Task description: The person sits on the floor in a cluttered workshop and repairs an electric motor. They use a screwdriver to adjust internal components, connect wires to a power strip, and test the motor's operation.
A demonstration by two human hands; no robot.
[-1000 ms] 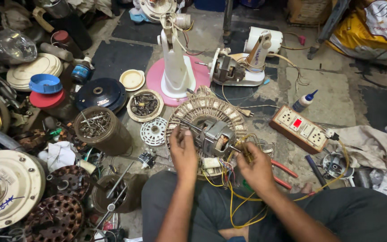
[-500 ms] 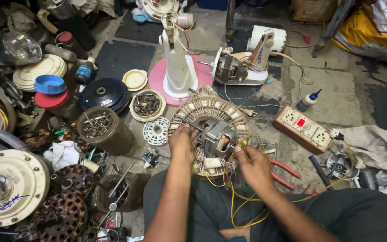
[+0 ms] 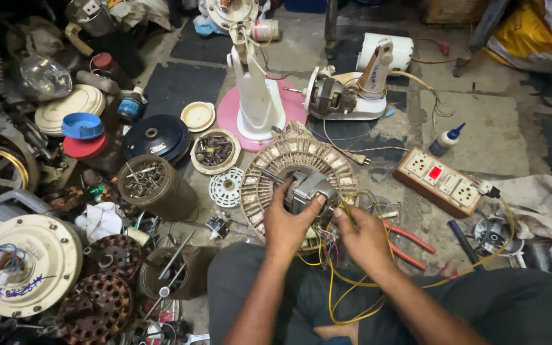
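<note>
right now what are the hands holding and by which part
Left hand grips the small motor by its metal body; right hand pinches the yellow wires beside it.

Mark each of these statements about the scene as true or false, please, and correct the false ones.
1. The left hand rests on the small motor. True.
2. The right hand holds the red-handled pliers. False: the pliers lie on the floor beside it; its fingers are at the yellow wires.
3. The socket board lies to the right of the round winding. True.
4. The blue-capped bottle lies flat beside the left hand. False: it stands near the socket board.
</note>
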